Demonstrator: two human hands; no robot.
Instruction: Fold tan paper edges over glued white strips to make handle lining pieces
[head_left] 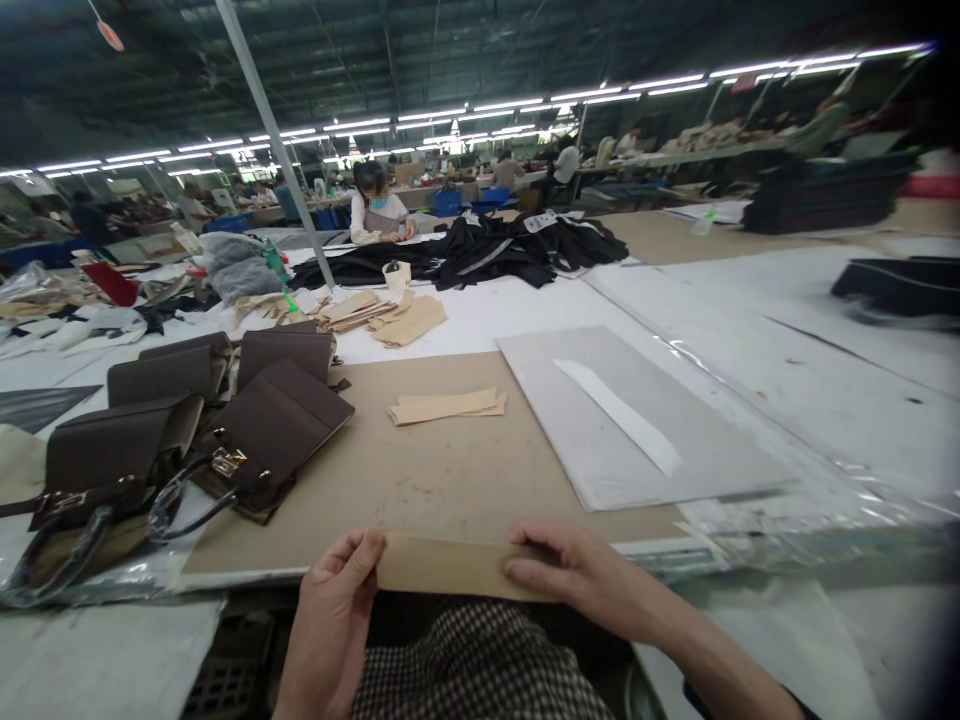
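Observation:
A tan strip of thin sheet material (446,566) is stretched level between my two hands, just over the table's near edge. My left hand (337,605) pinches its left end, thumb on top. At the other end, the thumb and fingers of my right hand (574,575) close on the strip. Beyond it on the brown board (420,490) lies a small stack of similar tan strips (448,405). To the right, a white curved strip (619,415) rests on a grey sheet (551,400).
Several dark brown handbags (281,430) with plastic-wrapped handles lie at the left. Farther back are loose tan pieces (409,320) and a heap of black pieces (517,250). A person (379,210) sits across the table. A grey pole (277,145) rises at left.

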